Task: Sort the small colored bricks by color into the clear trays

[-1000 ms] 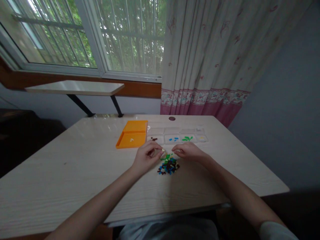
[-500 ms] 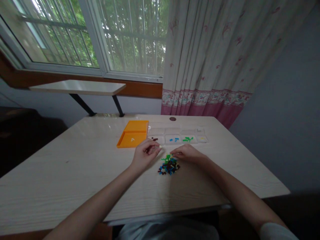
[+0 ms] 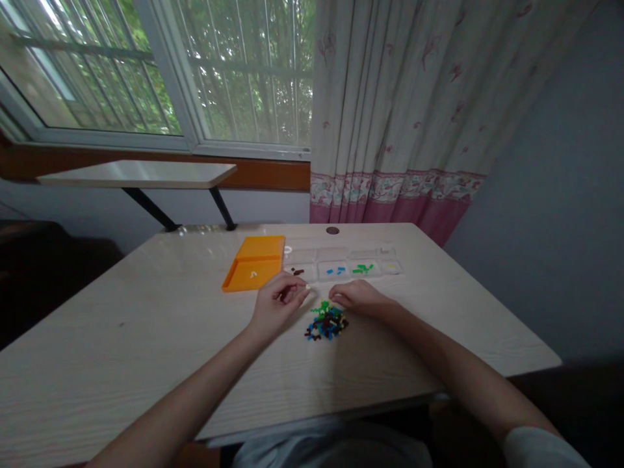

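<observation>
My left hand [image 3: 279, 300] pinches a small white block [image 3: 307, 286] between thumb and fingertips, just above the table. Across from it, my right hand [image 3: 359, 294] has its fingers drawn together at the far edge of a loose pile of small blocks [image 3: 327, 322]. Whatever its fingertips hold is too small to make out. Green, blue, dark brown and pale yellow pieces make up the pile. Behind my hands lies a clear compartment tray [image 3: 334, 251], its near cells holding brown, blue, green and yellow pieces. An orange case [image 3: 262, 247] stands open at its left, with a few white pieces inside.
The pale wooden table [image 3: 185, 331] has a round dark cap [image 3: 332, 230] near its back edge. A raised shelf [image 3: 141, 173] on black brackets stands at the back left. Behind the table hang a patterned curtain [image 3: 390, 117] and a barred window.
The whole view has shifted slightly. My right fingertips have drawn back a little from the top of the pile. My left hand keeps its pinch on the white block.
</observation>
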The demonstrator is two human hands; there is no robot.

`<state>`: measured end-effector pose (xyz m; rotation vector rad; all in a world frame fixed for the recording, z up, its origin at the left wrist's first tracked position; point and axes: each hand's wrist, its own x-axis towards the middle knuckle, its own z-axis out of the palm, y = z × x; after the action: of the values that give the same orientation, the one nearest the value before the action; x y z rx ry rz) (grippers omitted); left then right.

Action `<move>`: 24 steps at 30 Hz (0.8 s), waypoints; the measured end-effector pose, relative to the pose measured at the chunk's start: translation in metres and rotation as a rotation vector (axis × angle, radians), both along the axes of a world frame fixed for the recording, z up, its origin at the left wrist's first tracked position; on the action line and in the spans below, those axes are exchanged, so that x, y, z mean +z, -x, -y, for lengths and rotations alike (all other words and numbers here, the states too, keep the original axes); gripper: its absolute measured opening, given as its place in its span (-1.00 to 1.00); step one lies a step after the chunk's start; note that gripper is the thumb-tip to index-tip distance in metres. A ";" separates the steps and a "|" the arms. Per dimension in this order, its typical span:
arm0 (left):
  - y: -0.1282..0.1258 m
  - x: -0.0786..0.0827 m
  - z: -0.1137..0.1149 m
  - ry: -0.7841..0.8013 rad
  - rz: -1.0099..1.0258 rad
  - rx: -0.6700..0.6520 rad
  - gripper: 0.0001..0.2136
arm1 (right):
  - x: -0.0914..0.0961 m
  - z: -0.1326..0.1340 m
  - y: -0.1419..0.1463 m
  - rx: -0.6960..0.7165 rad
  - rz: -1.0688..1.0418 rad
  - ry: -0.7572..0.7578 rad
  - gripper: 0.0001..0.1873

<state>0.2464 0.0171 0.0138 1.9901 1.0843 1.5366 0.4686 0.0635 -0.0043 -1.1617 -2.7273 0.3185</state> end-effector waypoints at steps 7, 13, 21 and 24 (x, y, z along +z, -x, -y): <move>0.003 -0.002 -0.002 -0.017 -0.058 0.056 -0.87 | -0.002 -0.002 -0.001 -0.018 -0.021 0.029 -0.79; 0.010 -0.006 -0.013 0.050 -0.246 0.105 -0.84 | -0.003 -0.006 -0.002 -0.014 -0.064 0.069 -0.79; 0.062 0.000 -0.041 0.143 -0.735 0.507 -0.78 | -0.004 -0.007 -0.004 -0.007 -0.174 0.170 -0.80; 0.084 0.003 -0.050 0.248 -0.858 0.488 -0.75 | -0.002 -0.007 -0.006 0.006 -0.201 0.215 -0.77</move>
<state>0.1626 0.0667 0.0169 2.3457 2.0883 0.6034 0.4746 0.0709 -0.0066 -1.1037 -2.5696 0.7047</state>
